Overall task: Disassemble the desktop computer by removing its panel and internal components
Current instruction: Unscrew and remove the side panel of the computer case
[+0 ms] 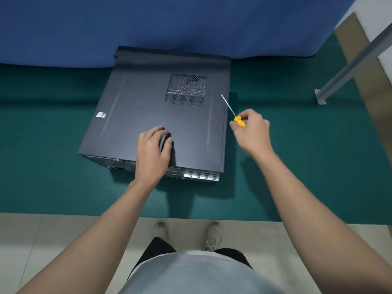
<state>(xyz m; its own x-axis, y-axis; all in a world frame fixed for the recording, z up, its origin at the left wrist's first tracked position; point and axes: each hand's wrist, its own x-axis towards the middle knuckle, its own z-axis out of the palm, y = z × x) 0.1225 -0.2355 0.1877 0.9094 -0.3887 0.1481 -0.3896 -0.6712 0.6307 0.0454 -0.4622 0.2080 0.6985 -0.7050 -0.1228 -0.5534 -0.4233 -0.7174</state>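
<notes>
Black metal desktop computer case (148, 107), panel on: left hand (151, 150) rests on top, fingers loosely curled. Yellow-handled screwdriver (233, 112): pinched in right hand (252, 132), shaft angled toward the case.

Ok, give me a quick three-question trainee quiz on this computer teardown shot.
1. True or false: the side panel is already off the desktop computer.
2. Which holds the yellow-handled screwdriver: A, the left hand, or B, the right hand?
3. Fill in: the left hand rests on the ____.
Key: 1 false; 2 B; 3 side panel.
</notes>
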